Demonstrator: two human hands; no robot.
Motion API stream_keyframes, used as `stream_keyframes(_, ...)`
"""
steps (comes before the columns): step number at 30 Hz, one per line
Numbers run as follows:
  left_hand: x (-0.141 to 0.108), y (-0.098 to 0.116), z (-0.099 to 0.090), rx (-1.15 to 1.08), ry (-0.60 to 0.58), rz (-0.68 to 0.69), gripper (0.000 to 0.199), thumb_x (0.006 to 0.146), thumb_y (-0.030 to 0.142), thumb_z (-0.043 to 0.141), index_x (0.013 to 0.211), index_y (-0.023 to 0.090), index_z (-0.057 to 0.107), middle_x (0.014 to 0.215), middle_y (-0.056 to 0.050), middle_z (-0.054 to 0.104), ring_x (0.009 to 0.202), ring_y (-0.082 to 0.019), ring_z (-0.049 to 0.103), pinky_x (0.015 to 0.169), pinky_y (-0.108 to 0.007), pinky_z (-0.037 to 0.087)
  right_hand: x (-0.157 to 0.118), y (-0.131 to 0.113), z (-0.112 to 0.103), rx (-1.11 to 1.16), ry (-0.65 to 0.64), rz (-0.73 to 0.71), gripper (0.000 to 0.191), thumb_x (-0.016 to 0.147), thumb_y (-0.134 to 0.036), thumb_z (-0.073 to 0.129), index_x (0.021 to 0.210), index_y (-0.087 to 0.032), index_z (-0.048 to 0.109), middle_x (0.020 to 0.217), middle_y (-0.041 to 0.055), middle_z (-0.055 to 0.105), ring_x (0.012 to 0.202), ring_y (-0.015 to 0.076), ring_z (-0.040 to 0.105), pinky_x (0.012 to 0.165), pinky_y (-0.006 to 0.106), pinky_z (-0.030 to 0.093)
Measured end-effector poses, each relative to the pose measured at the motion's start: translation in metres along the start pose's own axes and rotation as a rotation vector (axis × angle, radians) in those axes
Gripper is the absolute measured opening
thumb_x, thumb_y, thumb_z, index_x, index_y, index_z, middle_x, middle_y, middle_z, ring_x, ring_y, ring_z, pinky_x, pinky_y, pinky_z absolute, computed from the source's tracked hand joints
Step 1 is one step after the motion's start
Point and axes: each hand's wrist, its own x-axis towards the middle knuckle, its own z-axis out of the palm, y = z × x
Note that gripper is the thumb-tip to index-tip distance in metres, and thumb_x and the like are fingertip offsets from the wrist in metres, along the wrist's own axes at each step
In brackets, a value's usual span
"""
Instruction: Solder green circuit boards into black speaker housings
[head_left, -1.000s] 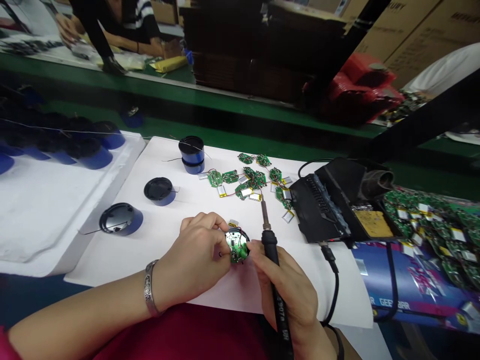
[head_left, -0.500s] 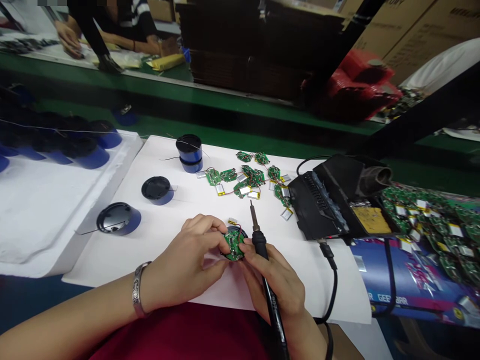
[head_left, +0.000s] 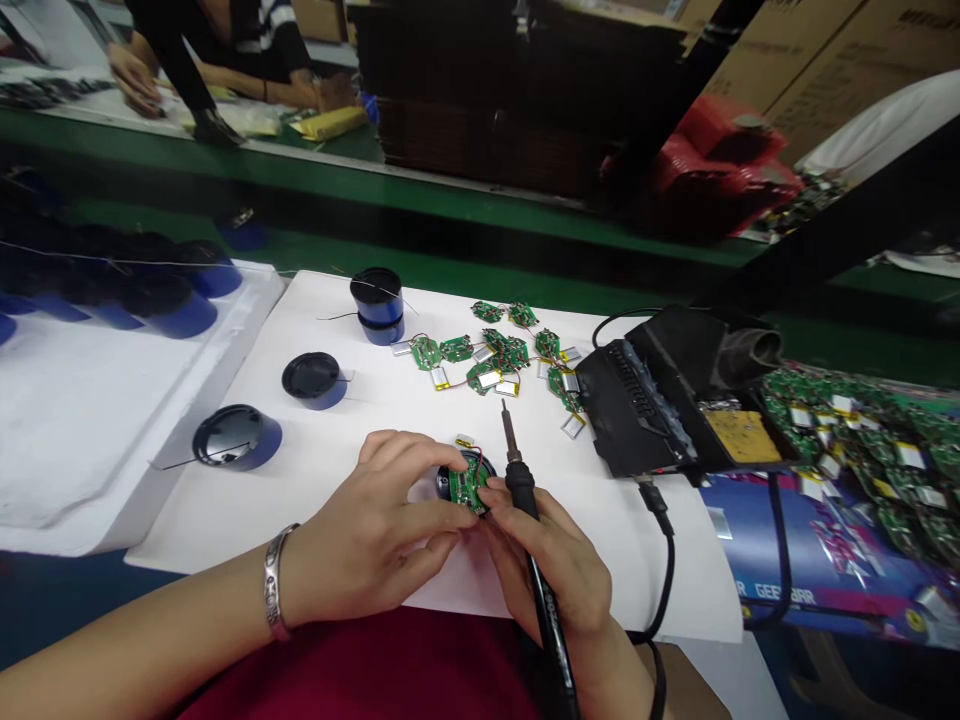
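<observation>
Green circuit board point(head_left: 471, 486) pinched by left hand point(head_left: 375, 530) | right hand point(head_left: 559, 570) closed on soldering iron point(head_left: 525, 520) | lettering unreadable

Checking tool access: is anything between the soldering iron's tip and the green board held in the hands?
Nothing visible. The soldering iron in the right hand points up and away, just right of the board, which the left hand grips from the left.

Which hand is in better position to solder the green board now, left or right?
Right, probably. The right hand grips the soldering iron, tip raised beside the green board; the left hand steadies it.
</observation>
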Motion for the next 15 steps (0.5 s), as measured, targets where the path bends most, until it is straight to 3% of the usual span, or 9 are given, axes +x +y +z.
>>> stream_keyframes(4, 0.004, 0.002, -0.005, -0.037, -0.049, 0.006, 0.013, 0.084, 0.013, 0.062, 0.084, 0.023, 0.070, 0.117, -0.007, 0.059, 0.110, -0.025, 0.055, 0.094, -0.044, 0.039, 0.001, -0.002, -0.001, -0.003, 0.007, -0.005, 0.055, 0.080, 0.009, 0.062, 0.131, -0.009, 0.052, 0.115, 0.0150, 0.070, 0.113, 0.0229, 0.066, 0.092, 0.041, 0.061)
stream_keyframes(6, 0.007, 0.002, -0.007, -0.068, -0.077, -0.054, 0.013, 0.083, 0.016, 0.065, 0.093, 0.023, 0.068, 0.118, -0.007, 0.058, 0.111, -0.025, 0.054, 0.095, -0.043, 0.041, 0.003, -0.003, -0.002, -0.024, 0.004, -0.008, 0.053, 0.080, 0.008, 0.062, 0.129, -0.009, 0.052, 0.114, 0.0159, 0.070, 0.112, 0.0231, 0.066, 0.093, 0.041, 0.060)
stream_keyframes(9, 0.014, 0.000, -0.006, -0.025, -0.158, -0.187, 0.047, 0.078, 0.036, 0.076, 0.120, 0.021, 0.060, 0.125, -0.012, 0.055, 0.117, -0.029, 0.052, 0.097, -0.045, 0.045, 0.006, -0.006, -0.007, -0.098, -0.010, 0.003, 0.051, 0.081, 0.003, 0.065, 0.129, -0.010, 0.050, 0.111, 0.0158, 0.071, 0.112, 0.0231, 0.066, 0.093, 0.041, 0.060)
stream_keyframes(12, 0.023, -0.001, 0.001, 0.067, -0.256, -0.261, 0.081, 0.068, 0.055, 0.082, 0.132, 0.016, 0.052, 0.131, -0.016, 0.053, 0.120, -0.034, 0.049, 0.101, -0.049, 0.046, 0.005, -0.006, -0.011, -0.180, 0.035, 0.016, 0.050, 0.080, 0.001, 0.068, 0.126, -0.008, 0.051, 0.110, 0.0180, 0.071, 0.114, 0.0250, 0.065, 0.092, 0.044, 0.060)
stream_keyframes(15, 0.030, 0.001, 0.010, 0.140, -0.329, -0.267, 0.075, 0.075, 0.054, 0.077, 0.134, 0.016, 0.050, 0.128, -0.016, 0.055, 0.115, -0.033, 0.053, 0.097, -0.048, 0.049, 0.000, -0.004, -0.011, -0.253, 0.139, 0.024, 0.047, 0.076, 0.004, 0.071, 0.119, -0.005, 0.054, 0.110, 0.0210, 0.070, 0.113, 0.0279, 0.065, 0.089, 0.046, 0.060)
